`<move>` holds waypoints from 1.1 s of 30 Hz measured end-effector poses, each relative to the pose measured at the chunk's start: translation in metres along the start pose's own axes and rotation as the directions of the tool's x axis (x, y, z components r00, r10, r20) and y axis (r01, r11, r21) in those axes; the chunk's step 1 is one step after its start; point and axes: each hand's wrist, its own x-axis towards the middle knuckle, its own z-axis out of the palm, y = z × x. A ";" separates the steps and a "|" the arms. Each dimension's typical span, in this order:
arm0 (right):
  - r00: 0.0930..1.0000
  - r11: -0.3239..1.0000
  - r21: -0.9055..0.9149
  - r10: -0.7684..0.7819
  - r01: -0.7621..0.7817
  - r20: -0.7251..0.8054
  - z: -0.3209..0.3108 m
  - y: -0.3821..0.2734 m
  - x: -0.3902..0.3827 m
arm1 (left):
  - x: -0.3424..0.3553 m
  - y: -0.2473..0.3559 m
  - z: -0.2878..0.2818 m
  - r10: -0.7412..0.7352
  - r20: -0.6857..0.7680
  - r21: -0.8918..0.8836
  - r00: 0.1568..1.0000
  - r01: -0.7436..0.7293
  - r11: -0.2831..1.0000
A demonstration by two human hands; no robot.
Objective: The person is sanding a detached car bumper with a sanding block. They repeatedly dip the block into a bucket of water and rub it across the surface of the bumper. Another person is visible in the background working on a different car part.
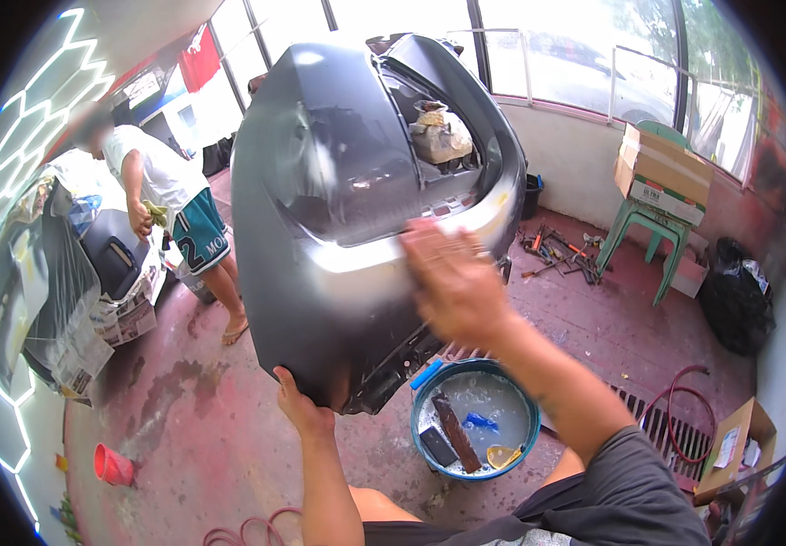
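Note:
A dark grey car bumper (270,173) stands tilted up in front of me, with pale primer-like patches along its ridge. My left hand (306,405) grips its lower left edge, the fingers partly hidden behind it. My right hand (456,278) lies flat on the pale ridge, fingers stretched out and slightly blurred; whether anything thin is under the palm is hidden. A tied plastic bag (441,138) shows in the bumper's opening. Below my right forearm stands a blue-rimmed bucket (537,409) of cloudy water, holding a brown bar (456,432), a dark block (437,446) and a yellow piece (500,456).
At left, another person (152,168) holds a cloth beside a car (15,282) masked with plastic and newspaper. A red cup (113,465) sits on the floor. To the right are scattered tools (566,257), a green chair (652,218) bearing a box (666,173), a black bag (737,296) and a hose (675,400).

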 end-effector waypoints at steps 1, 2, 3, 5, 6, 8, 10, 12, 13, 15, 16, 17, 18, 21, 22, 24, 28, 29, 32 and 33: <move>0.999 0.996 -0.083 0.046 -0.044 0.026 -0.003 0.037 -0.015 | -0.001 0.000 0.005 -0.001 0.005 -0.007 1.000 0.001 1.000; 0.997 0.985 -0.153 0.078 -0.074 0.021 -0.010 0.065 -0.027 | 0.000 0.000 0.010 -0.003 0.012 0.000 1.000 0.003 1.000; 0.993 0.972 -0.208 0.118 -0.112 0.017 -0.015 0.074 -0.032 | 0.002 0.001 0.010 -0.004 0.014 0.025 1.000 0.004 1.000; 0.991 0.988 -0.105 0.102 -0.111 -0.089 0.005 0.050 -0.025 | 0.003 -0.002 0.005 0.002 0.014 0.054 1.000 -0.002 0.999; 0.991 0.995 -0.039 0.084 -0.088 -0.105 0.014 0.018 -0.013 | 0.005 -0.005 -0.001 0.016 0.007 0.061 1.000 -0.016 0.998; 0.990 0.993 0.121 0.010 0.007 -0.141 0.023 -0.041 0.017 | 0.007 -0.009 0.001 0.018 -0.015 0.060 1.000 -0.017 0.998; 0.992 0.987 0.156 -0.010 0.029 -0.122 0.014 -0.076 0.031 | 0.003 -0.011 0.007 -0.001 -0.053 0.052 0.999 0.003 0.999; 0.996 0.992 0.109 -0.049 0.056 -0.070 0.013 -0.066 0.027 | 0.002 -0.012 0.004 0.000 0.014 0.002 1.000 0.000 1.000; 0.997 0.996 0.040 -0.075 0.076 -0.021 0.011 -0.039 0.016 | 0.003 -0.010 -0.002 -0.003 0.040 -0.021 0.999 0.004 1.000; 0.999 0.996 -0.087 0.039 -0.036 0.030 0.010 0.034 -0.012 | 0.012 -0.015 -0.012 -0.004 0.044 0.019 0.999 0.003 1.000; 0.995 0.989 -0.112 0.102 -0.099 0.021 0.004 0.057 -0.019 | 0.014 -0.020 -0.012 -0.006 0.046 0.033 0.999 0.004 0.999; 0.984 0.975 -0.141 0.177 -0.173 0.016 -0.001 0.072 -0.028 | 0.010 -0.021 -0.005 -0.015 0.025 0.024 1.000 0.014 1.000; 0.982 0.979 -0.084 0.181 -0.185 -0.058 0.008 0.062 -0.023 | 0.006 -0.016 0.002 -0.015 0.004 0.024 1.000 0.015 1.000; 0.987 0.996 0.045 0.079 -0.073 -0.140 0.031 -0.023 0.000 | 0.005 -0.017 0.005 -0.006 -0.005 0.019 1.000 0.006 1.000; 0.987 0.986 0.164 0.059 -0.034 -0.148 0.023 -0.056 0.012 | 0.004 -0.020 0.009 -0.013 0.012 0.014 1.000 0.013 1.000; 0.994 0.975 0.221 0.048 -0.025 -0.099 0.013 -0.080 0.022 | 0.005 -0.020 0.001 -0.044 0.074 -0.006 0.996 0.044 0.999; 0.998 0.996 -0.054 0.064 -0.065 -0.017 0.010 0.009 -0.016 | 0.004 -0.012 -0.005 -0.057 0.126 0.003 0.990 0.057 0.998; 0.993 0.983 -0.140 0.122 -0.122 -0.010 0.009 0.043 -0.025 | 0.007 -0.008 -0.001 -0.048 0.114 0.008 0.992 0.048 0.999; 0.985 0.978 -0.126 0.162 -0.168 -0.055 0.002 0.072 -0.029 | 0.005 -0.006 0.005 -0.058 0.073 0.033 0.996 0.056 0.998; 0.980 0.987 0.005 0.158 -0.158 -0.120 0.016 0.054 -0.026 | 0.004 -0.006 0.005 -0.054 0.058 0.035 0.997 0.052 0.998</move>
